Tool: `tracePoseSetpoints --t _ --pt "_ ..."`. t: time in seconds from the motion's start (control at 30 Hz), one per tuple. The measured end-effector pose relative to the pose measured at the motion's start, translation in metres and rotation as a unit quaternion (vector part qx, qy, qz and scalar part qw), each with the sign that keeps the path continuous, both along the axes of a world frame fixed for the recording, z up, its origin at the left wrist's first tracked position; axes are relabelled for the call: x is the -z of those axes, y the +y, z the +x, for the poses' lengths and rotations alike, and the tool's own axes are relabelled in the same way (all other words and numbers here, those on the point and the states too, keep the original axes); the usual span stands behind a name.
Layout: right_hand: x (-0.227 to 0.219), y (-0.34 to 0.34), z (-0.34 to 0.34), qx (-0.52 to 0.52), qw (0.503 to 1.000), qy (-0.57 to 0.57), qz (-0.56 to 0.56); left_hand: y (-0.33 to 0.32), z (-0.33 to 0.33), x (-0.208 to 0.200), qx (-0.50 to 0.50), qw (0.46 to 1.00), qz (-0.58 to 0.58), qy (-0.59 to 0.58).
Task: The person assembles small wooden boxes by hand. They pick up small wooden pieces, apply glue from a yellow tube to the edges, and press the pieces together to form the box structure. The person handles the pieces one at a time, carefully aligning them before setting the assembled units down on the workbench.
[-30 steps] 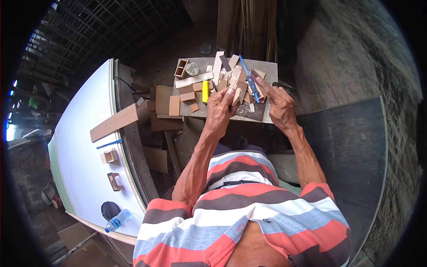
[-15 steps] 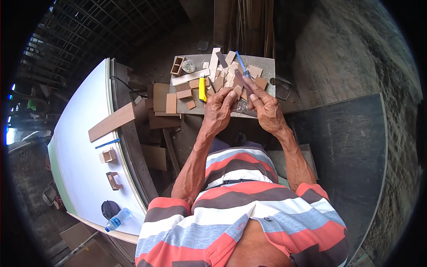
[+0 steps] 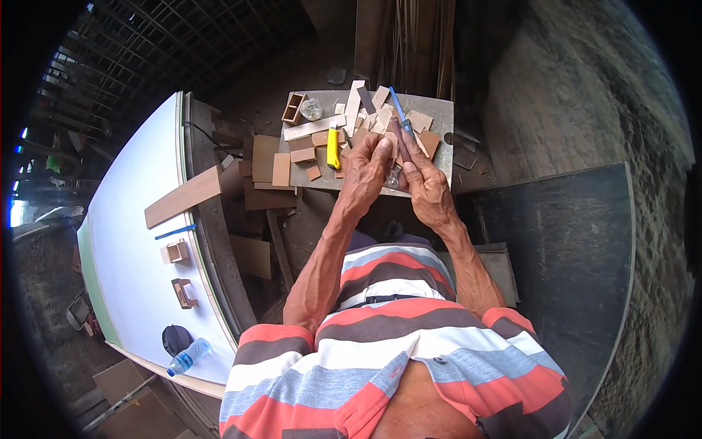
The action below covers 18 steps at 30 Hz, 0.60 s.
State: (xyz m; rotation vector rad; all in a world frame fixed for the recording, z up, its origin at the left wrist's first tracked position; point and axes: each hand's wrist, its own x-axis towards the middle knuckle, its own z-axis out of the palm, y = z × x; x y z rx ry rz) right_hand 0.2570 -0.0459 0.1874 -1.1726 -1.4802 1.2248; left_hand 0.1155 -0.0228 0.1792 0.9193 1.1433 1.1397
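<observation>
Above the near edge of the small work table (image 3: 444,162), my two hands work close together. My left hand (image 3: 364,174) is closed, its thumb and fingers pinching a small light wooden piece (image 3: 392,145) that is mostly hidden. My right hand (image 3: 429,192) grips a dark brown flat strip (image 3: 398,132), too small to tell its exact kind, with the index finger stretched along it. The strip lies against or just beside the wooden piece. A yellow utility knife (image 3: 333,148) rests left of my left hand. Behind my right hand is a blue-handled tool (image 3: 397,102).
Wooden offcuts (image 3: 302,155), a small wooden box (image 3: 294,107) and a clear round container (image 3: 311,110) share the table. On my left, a white board (image 3: 139,183) carries a wooden plank (image 3: 183,197), small wooden frames (image 3: 184,293) and a water bottle (image 3: 189,357). A dark panel (image 3: 556,249) stands right.
The dark strip has turned more upright and shifted slightly. My right hand has moved a little left and down; my left hand has shifted slightly right, bringing both closer together.
</observation>
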Motion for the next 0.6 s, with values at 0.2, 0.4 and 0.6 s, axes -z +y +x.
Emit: tracePoseSetpoints --t 0.2,0.4,0.6 --pt "0.005 -0.002 -0.025 -0.008 0.995 0.015 0.1 0.01 0.014 0.003 -0.137 0.989 0.031 -0.048" --pt "-0.001 0.003 -0.004 0.088 0.987 -0.027 0.133 0.015 0.006 -0.014 -0.131 0.972 -0.056 -0.185" --pt "-0.004 0.032 -0.016 0.071 0.961 -0.171 0.204 0.016 0.015 -0.024 -0.097 0.974 -0.07 -0.194"
